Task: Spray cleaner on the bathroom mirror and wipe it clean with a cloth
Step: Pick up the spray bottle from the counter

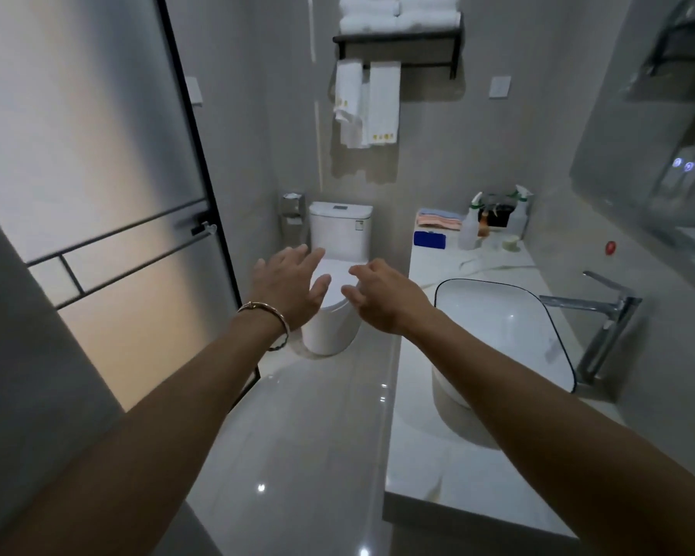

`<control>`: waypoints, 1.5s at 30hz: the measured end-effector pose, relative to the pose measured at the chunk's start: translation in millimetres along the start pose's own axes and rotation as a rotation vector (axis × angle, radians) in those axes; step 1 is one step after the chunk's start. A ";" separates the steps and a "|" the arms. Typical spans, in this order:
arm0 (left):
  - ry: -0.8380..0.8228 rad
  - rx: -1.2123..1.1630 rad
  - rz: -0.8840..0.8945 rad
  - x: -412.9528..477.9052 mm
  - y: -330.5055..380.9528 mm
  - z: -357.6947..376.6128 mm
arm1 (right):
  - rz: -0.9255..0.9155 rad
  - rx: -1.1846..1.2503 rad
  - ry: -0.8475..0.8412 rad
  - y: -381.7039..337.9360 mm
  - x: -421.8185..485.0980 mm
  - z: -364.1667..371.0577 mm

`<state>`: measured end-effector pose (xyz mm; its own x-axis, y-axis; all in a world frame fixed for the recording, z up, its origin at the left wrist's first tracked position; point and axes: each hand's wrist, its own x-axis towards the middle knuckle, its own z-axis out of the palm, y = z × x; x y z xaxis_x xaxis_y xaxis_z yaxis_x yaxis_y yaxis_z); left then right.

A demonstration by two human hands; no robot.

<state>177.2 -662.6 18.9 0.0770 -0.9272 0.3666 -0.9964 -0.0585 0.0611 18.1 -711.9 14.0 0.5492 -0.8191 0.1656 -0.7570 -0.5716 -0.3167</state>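
Bare forearms, metal bracelet (266,323)

Both arms reach forward, empty. The left hand (289,282), with a bracelet (271,325) on its wrist, has its fingers spread; the right hand (378,298) has its fingers loosely bent. Beyond them stands a white toilet (340,230). To the right runs a pale countertop (418,455) with a white vessel basin (498,327) and a chrome faucet (602,315). At the counter's far end stand 2 spray bottles (469,230), folded cloths (436,218) and a blue flat object (429,239). The mirror (658,154) hangs on the right wall. White towels (382,102) hang from a dark rack (398,38) on the far wall, and a frosted glass door (89,154) fills the left.
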 end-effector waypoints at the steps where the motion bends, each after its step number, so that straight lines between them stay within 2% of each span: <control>1: -0.014 -0.003 0.006 14.8 -3.4 7.6 | 0.001 -0.001 0.001 5.7 15.8 2.3; 9: -0.057 0.000 -0.016 138.1 -34.6 62.6 | 0.065 0.014 0.007 68.8 168.4 9.4; 13: 0.024 -0.028 -0.103 193.4 -75.6 67.3 | 0.022 0.025 0.010 64.2 245.7 18.6; 17: -0.015 0.032 -0.117 229.8 -104.7 82.3 | -0.077 0.037 -0.017 54.1 292.1 38.9; 21: -0.056 0.027 -0.062 280.7 -122.7 111.0 | -0.054 0.085 0.000 65.6 331.8 52.6; 26: -0.083 0.015 0.069 365.1 -121.5 141.5 | 0.132 0.080 0.029 114.5 372.8 53.4; 31: -0.019 -0.052 0.310 452.2 -121.4 159.3 | 0.386 0.058 0.235 161.1 421.0 27.3; 35: -0.029 -0.142 0.431 503.0 -118.9 179.9 | 0.477 -0.019 0.192 165.0 441.6 31.7; 39: -0.069 -0.267 0.570 542.7 -74.5 206.5 | 0.604 -0.168 0.219 186.0 438.4 16.8; 45: -0.063 -0.403 0.755 578.1 9.2 250.9 | 0.842 -0.269 0.270 263.4 427.0 -28.1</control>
<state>203.7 -1292.0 -1.6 -0.6161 -0.6839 0.3908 -0.6900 0.7079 0.1510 43.3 -1213.6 27.5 -0.2952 -0.9339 0.2018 -0.9444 0.2532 -0.2096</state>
